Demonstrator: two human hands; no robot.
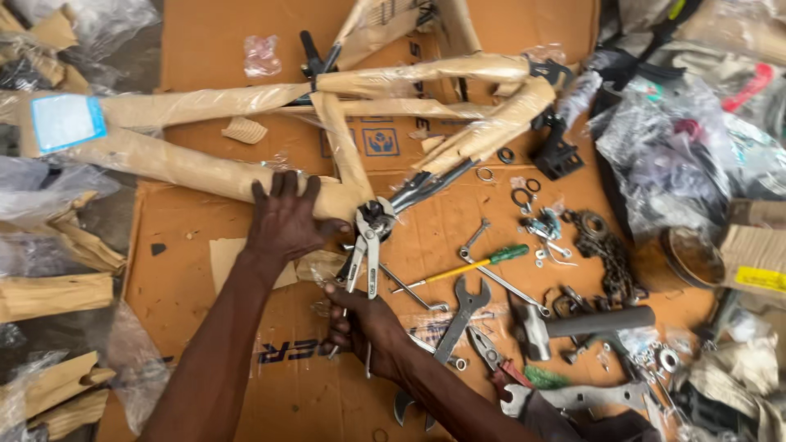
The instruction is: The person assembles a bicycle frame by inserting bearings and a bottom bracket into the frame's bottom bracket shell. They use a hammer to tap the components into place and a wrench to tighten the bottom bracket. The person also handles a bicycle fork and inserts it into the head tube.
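Head view, looking down at a flattened cardboard sheet (205, 33) on the floor, where a person works on a bicycle frame (188, 168) wrapped in tan paper.

The frame lies across the top half of the picture, its tubes meeting near the centre. Most of the wrapping is on; only the bottom bracket (375, 214) at the junction and some black fittings at about 1 o'clock show bare. From this, the unpacking looks barely begun, while work at the junction is in hand.

The left hand (282, 219) lies flat, fingers spread, pressing the wrapped tube just at 9 o'clock of the junction. It is not closed around anything.

The right hand (360, 323), at 6 o'clock of the junction, is closed on the handles of a pair of pliers (366, 250), whose nose reaches up to the bracket. Whether the nose bites a part there I cannot tell.

Loose tools lie to the right, at 3 to 5 o'clock: a green-handled screwdriver (475, 262), spanners (463, 315), a hammer (573, 326), a chain (606, 254), washers and small rings. Torn paper and clear plastic bags (679, 155) ring the cardboard.
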